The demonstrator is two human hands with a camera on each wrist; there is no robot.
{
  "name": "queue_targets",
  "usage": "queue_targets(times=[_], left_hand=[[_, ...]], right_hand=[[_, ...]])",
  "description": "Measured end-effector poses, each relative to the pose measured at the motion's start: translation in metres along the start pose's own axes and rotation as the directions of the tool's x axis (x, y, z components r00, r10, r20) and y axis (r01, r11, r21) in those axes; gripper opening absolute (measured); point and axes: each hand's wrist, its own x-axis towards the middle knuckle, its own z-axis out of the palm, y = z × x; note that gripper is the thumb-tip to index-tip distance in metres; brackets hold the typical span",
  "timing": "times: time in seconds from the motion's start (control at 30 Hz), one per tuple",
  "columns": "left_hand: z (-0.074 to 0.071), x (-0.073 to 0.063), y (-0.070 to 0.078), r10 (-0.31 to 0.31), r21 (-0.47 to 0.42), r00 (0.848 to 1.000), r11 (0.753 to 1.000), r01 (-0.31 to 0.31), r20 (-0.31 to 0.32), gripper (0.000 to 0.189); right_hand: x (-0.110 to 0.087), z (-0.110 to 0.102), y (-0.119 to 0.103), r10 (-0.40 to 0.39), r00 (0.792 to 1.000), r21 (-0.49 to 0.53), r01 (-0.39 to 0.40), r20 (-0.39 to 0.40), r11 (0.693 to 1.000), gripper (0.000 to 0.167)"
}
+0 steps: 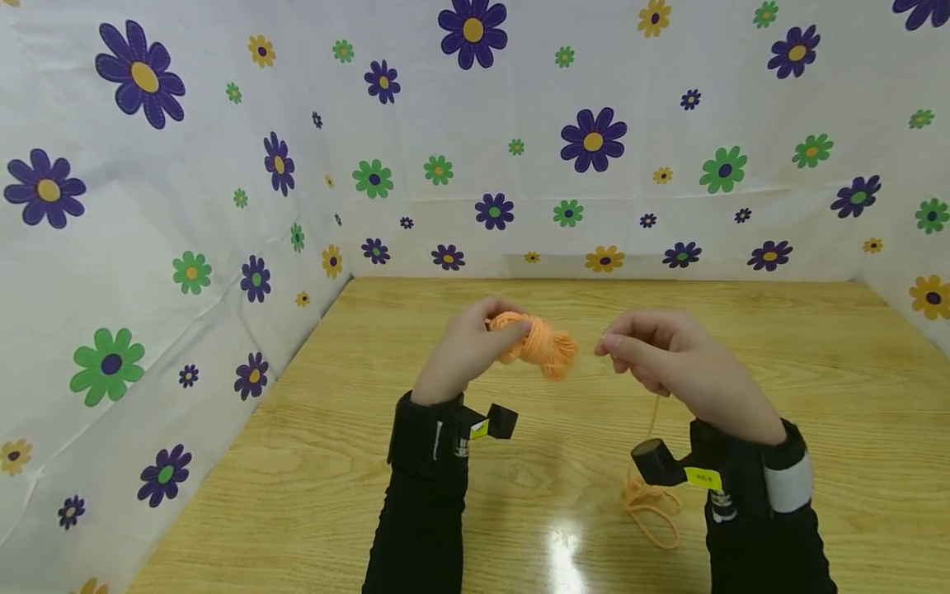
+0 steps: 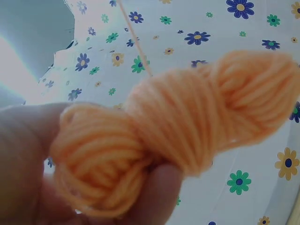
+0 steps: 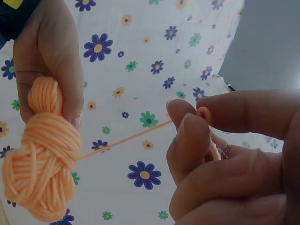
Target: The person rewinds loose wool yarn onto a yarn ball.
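Note:
An orange skein of yarn [image 1: 536, 342], wrapped round its middle into a bow-like bundle, is held above the table by my left hand [image 1: 478, 342]. In the left wrist view, thumb and fingers grip one end of the skein [image 2: 178, 117]. To the right, my right hand [image 1: 668, 355] pinches a strand between thumb and fingertips. The right wrist view shows that strand [image 3: 126, 139] running straight from the skein's middle to the right hand's fingers [image 3: 187, 136]. From the right hand the yarn hangs down to a loose orange tangle [image 1: 653, 503] on the table.
The light wooden table [image 1: 356, 462] spreads beneath both hands. A white cloth with printed flowers [image 1: 416, 124] stands behind it and along the sides. Each wrist carries a black strap with a small camera mount [image 1: 656, 462].

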Motion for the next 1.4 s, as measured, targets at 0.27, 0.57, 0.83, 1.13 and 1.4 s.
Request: queue_targets(times=[0.27,0.57,0.83,1.13,1.4], left_hand=[[-0.001,0.004,0.001,-0.032,-0.116,0.983,0.993,0.011,-0.178,0.028],[-0.003,0.006,0.002,-0.04,-0.212,0.954,0.977,-0.025,-0.298,0.027],[-0.004,0.005,0.004,-0.04,-0.292,0.936,0.954,-0.068,-0.349,0.026],[-0.003,0.001,0.009,-0.002,-0.485,0.942,0.858,-0.17,-0.335,0.027],[-0.002,-0.002,0.016,0.047,-0.658,0.973,0.73,-0.188,-0.226,0.025]], right_hand=[[-0.004,0.01,-0.01,-0.08,0.994,-0.075,0.086,0.073,0.993,0.017],[0.001,0.021,-0.009,-0.108,0.969,-0.165,0.146,0.221,0.975,0.016],[0.01,0.033,-0.001,-0.046,0.933,-0.208,0.127,0.357,0.97,0.018],[0.026,0.041,0.014,0.052,0.918,-0.266,0.06,0.394,0.962,0.021],[0.034,0.038,0.027,0.097,0.92,-0.273,0.012,0.38,0.962,0.022]])
